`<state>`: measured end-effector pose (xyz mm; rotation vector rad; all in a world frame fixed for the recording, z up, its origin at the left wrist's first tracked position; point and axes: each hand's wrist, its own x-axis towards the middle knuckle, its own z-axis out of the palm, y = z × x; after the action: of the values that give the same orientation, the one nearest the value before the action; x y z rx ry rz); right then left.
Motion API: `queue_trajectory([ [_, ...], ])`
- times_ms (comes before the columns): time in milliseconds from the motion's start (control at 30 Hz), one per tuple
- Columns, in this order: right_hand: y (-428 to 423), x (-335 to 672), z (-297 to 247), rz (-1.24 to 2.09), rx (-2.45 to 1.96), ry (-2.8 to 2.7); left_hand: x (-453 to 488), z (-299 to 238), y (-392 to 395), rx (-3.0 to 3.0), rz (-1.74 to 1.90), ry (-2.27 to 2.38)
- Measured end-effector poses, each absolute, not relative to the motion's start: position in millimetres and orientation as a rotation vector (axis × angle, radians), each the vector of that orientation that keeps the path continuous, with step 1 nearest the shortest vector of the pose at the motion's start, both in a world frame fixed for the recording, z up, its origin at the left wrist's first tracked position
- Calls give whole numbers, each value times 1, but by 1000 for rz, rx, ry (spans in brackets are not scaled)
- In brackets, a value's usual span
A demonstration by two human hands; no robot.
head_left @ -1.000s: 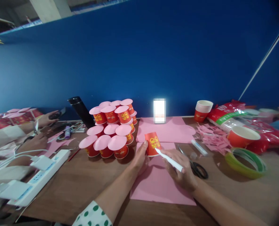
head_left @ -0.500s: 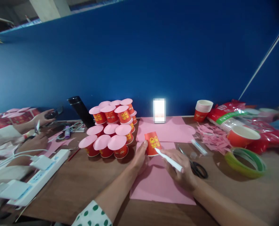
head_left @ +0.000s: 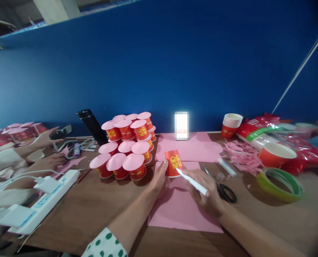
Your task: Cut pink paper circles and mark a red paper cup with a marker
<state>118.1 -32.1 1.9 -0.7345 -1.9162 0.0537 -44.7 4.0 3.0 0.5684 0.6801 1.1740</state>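
Note:
An upside-down red paper cup (head_left: 174,163) with gold print stands on a pink paper sheet (head_left: 182,210) at the table's middle. My left hand (head_left: 159,178) is closed round the cup's left side and steadies it. My right hand (head_left: 205,192) grips a white pen (head_left: 192,181) whose tip touches the cup's lower right rim. Just left of the cup stands a stack of red cups capped with pink paper discs (head_left: 127,144).
Black scissors (head_left: 224,191) and a glue stick (head_left: 227,167) lie right of my hand. Farther right are a green tape roll (head_left: 281,185), pink scraps (head_left: 242,155), stacked cups (head_left: 230,125) and red bags (head_left: 277,137). A white power strip (head_left: 38,203) lies left, where another person's hands (head_left: 45,150) work.
My hands, cup and pen have barely moved. The other person's hands at the left have shifted, the upper one now lifted with a dark object.

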Motion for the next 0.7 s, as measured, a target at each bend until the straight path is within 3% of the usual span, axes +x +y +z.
queue_trajectory([
  [700, -33, 119, 3, 57, -721, -1903, -44, 0, 6, 557, 1183, 693],
])
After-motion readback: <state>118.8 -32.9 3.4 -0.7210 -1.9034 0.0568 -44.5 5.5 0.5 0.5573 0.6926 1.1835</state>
